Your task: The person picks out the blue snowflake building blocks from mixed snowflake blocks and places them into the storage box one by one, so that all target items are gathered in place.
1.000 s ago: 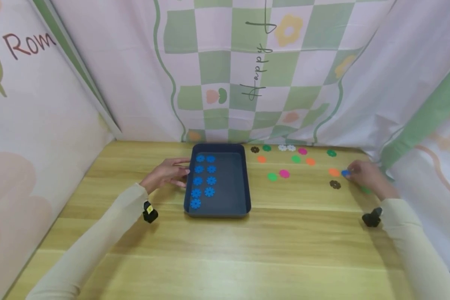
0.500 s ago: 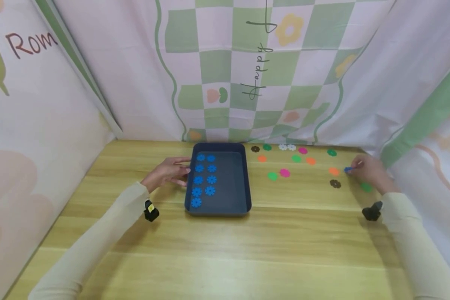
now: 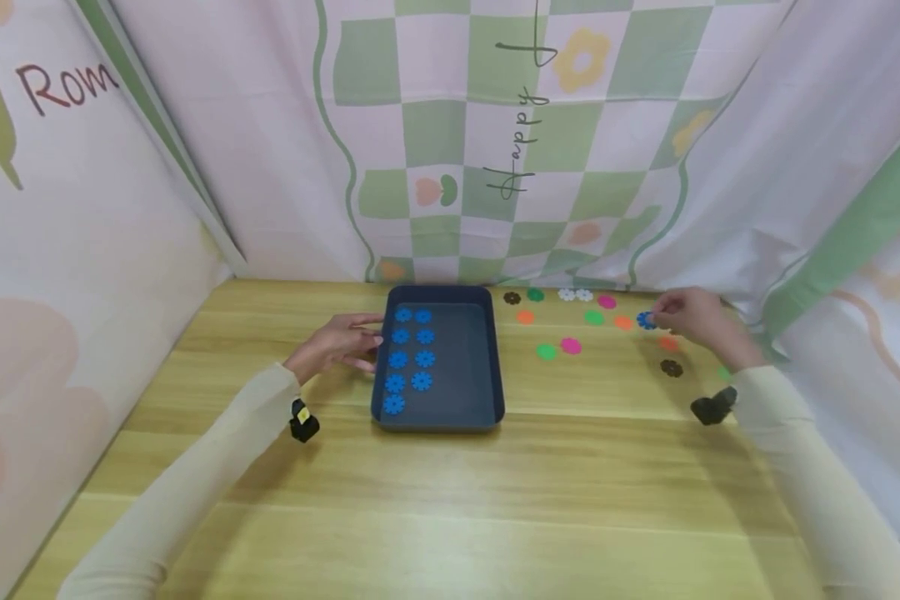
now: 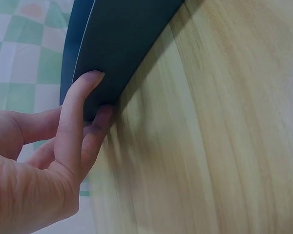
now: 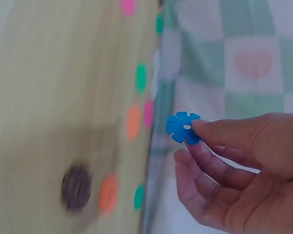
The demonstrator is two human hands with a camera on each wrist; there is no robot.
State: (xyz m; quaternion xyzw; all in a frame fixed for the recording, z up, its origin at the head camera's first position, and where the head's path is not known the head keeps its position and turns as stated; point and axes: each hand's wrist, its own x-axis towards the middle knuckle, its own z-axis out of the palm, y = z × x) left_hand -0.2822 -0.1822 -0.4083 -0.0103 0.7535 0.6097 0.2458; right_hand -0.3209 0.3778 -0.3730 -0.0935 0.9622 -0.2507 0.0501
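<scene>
My right hand point(image 3: 693, 321) pinches a blue snowflake disc point(image 5: 179, 127) between thumb and fingertips, raised over the right side of the table. It is a flat round piece with notches around its edge and a hole in the middle. To the left stands a dark rectangular tray point(image 3: 461, 408). Inside it, blue snowflake discs point(image 3: 397, 360) lie in two columns along the left side, the left column one piece longer. My left hand point(image 3: 339, 342) touches the tray's outer left wall with extended fingers; in the left wrist view one fingertip point(image 4: 94, 75) rests against that wall.
Loose discs lie right of the tray: orange point(image 3: 525, 317), green point(image 3: 546, 352), pink point(image 3: 571, 346), white point(image 3: 566, 294) and brown point(image 3: 671, 367). A printed curtain point(image 3: 465, 150) hangs along the table's back edge. Each wrist wears a small black camera point(image 3: 303, 422).
My right hand has lifted the blue disc off the table at the far right and carried it left and toward the back. The left hand stays at the tray.
</scene>
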